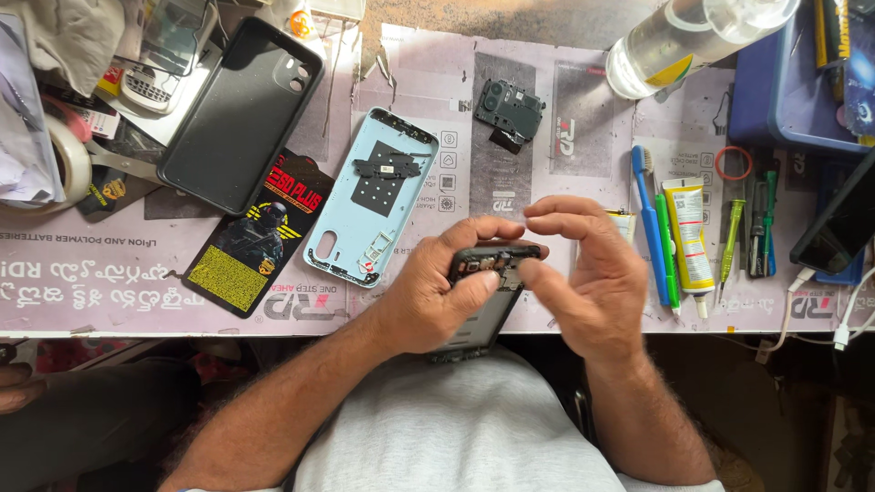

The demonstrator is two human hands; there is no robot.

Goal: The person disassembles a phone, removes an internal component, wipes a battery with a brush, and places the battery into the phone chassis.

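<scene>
My left hand (436,293) grips an opened dark phone (483,305) by its side, the thumb lying across its upper part. My right hand (588,273) hovers at the phone's top right corner, index finger touching the exposed top edge, the other fingers spread above it. The phone's pale blue back cover (372,196) lies inside-up on the mat just left of my hands. A small black camera board (507,109) rests on the mat further back.
A black phone case (239,114) and a printed packet (257,239) lie left. A blue toothbrush (649,219), glue tube (688,232) and green tools (732,239) sit right. A clear bottle (679,41), blue tray (793,91) and tape roll (64,164) ring the mat.
</scene>
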